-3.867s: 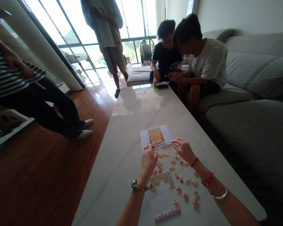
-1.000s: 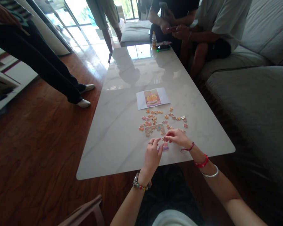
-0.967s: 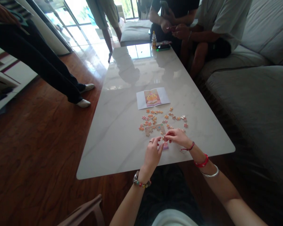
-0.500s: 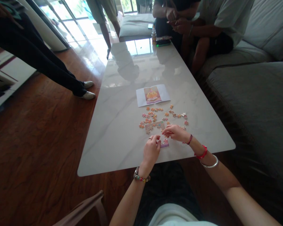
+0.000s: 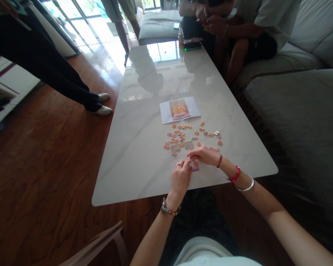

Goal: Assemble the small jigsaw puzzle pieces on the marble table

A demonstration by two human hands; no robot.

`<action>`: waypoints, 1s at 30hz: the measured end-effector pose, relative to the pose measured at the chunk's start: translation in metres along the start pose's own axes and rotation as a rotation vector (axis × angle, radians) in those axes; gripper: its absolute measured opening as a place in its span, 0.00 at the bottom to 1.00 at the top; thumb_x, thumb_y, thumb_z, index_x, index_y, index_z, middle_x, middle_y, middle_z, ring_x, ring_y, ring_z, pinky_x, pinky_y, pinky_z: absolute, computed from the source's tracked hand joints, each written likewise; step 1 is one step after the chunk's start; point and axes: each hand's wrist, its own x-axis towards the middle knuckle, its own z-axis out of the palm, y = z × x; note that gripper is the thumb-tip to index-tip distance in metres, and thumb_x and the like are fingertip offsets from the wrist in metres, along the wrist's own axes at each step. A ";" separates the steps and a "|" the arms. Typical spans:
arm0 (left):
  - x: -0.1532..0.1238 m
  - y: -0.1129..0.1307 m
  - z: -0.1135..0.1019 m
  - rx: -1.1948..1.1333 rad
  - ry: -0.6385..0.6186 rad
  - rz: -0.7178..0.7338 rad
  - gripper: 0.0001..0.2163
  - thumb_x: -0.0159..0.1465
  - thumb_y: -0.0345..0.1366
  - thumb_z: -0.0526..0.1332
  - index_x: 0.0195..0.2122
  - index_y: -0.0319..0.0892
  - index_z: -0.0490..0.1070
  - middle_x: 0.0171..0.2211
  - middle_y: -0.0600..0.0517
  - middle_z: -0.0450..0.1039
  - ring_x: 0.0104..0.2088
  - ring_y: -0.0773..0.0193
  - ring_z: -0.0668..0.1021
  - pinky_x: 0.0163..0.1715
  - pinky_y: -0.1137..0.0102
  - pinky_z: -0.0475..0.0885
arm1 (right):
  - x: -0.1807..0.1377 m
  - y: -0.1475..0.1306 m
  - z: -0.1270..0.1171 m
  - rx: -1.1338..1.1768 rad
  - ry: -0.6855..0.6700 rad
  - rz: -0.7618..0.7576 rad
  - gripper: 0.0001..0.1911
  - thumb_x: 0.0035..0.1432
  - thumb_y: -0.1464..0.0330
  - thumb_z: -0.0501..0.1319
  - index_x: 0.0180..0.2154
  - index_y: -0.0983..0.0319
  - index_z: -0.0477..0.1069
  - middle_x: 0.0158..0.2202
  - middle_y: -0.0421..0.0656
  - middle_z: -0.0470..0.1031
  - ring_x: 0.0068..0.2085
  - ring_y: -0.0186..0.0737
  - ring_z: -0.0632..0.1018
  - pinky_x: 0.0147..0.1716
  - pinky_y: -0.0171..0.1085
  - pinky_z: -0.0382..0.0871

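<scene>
Beside the left hand (image 5: 181, 178) lies puzzle edging (image 5: 195, 168).

The left arm (image 5: 155, 236) is extended forward and inward, its hand (image 5: 180, 176) seen from the back with the fingers (image 5: 186, 164) curled. The right arm (image 5: 269, 210) is slanted in from the lower right; its hand (image 5: 204, 154) is held palm down, slightly farther forward. The fingertips are placed close together; contact between them cannot be determined.

Table (image 5: 127, 147) passable at left; puzzle pieces (image 5: 181, 136) (strewn about) obstruct ahead.
</scene>
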 end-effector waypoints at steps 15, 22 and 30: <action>0.001 0.001 0.000 0.086 -0.027 0.001 0.08 0.59 0.32 0.50 0.36 0.45 0.66 0.35 0.51 0.67 0.33 0.67 0.70 0.31 0.75 0.65 | -0.023 0.002 -0.024 0.248 0.292 0.266 0.10 0.49 0.72 0.57 0.36 0.62 0.70 0.30 0.41 0.74 0.31 0.32 0.74 0.32 0.31 0.68; 0.004 0.007 -0.001 0.140 -0.012 0.044 0.08 0.58 0.31 0.51 0.37 0.44 0.67 0.35 0.51 0.68 0.33 0.67 0.70 0.30 0.74 0.65 | -0.040 -0.007 -0.015 -0.015 0.304 0.331 0.09 0.46 0.75 0.59 0.34 0.62 0.71 0.33 0.43 0.73 0.35 0.37 0.73 0.38 0.37 0.67; -0.003 0.015 -0.001 0.089 0.024 0.071 0.09 0.59 0.33 0.50 0.40 0.45 0.66 0.36 0.50 0.67 0.36 0.65 0.70 0.34 0.72 0.66 | -0.084 -0.010 -0.022 -0.086 0.382 0.425 0.09 0.50 0.72 0.56 0.36 0.60 0.68 0.35 0.42 0.67 0.36 0.35 0.71 0.38 0.35 0.66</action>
